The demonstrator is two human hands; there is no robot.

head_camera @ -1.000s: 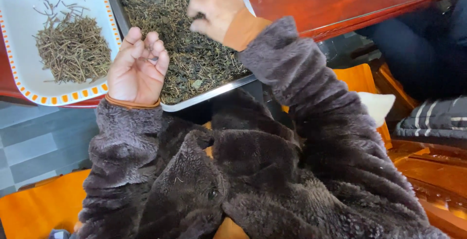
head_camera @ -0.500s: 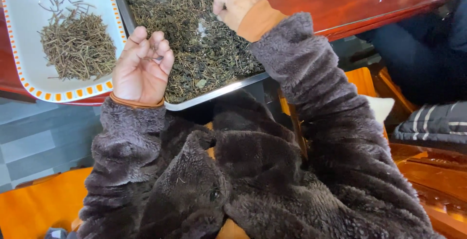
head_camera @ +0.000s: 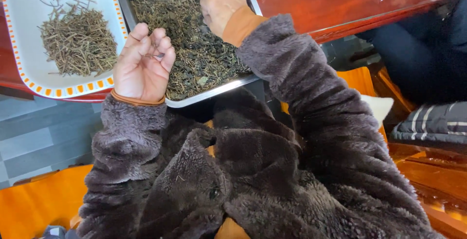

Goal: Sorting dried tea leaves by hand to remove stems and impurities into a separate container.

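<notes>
Left hand (head_camera: pixel 142 64) sits palm-up at the near rim of the metal tray (head_camera: pixel 214 90), fingers curled loosely inward — cannot tell if it cups anything. Right hand (head_camera: pixel 221 3) is knuckles-up on the tea leaves (head_camera: pixel 189 49) toward the tray's far right, fingers bent down into the pile; whether it pinches a piece is hidden. The leaves fill the tray, a dark loose layer with a few paler bits, one pale flake near the front rim. Left of the tray, touching or just beside it, a white plate (head_camera: pixel 29 68) with an orange-dashed edge holds a heap of thin stems (head_camera: pixel 78 39). Judgement: the step looks like picking stems out of the leaves, so it goes best with small pinches, spreading the layer thin with the fingertips and keeping the cupped hand over the tray so nothing drops off the rim. Both dishes rest on a glossy red-brown surface (head_camera: pixel 340 5). The fuzzy brown sleeves (head_camera: pixel 316 98) hang close over the tray's front rim and could drag leaves off. Right of the tray, another person's dark clothing (head_camera: pixel 423 59) and a striped cushion (head_camera: pixel 433 124) — well apart.
</notes>
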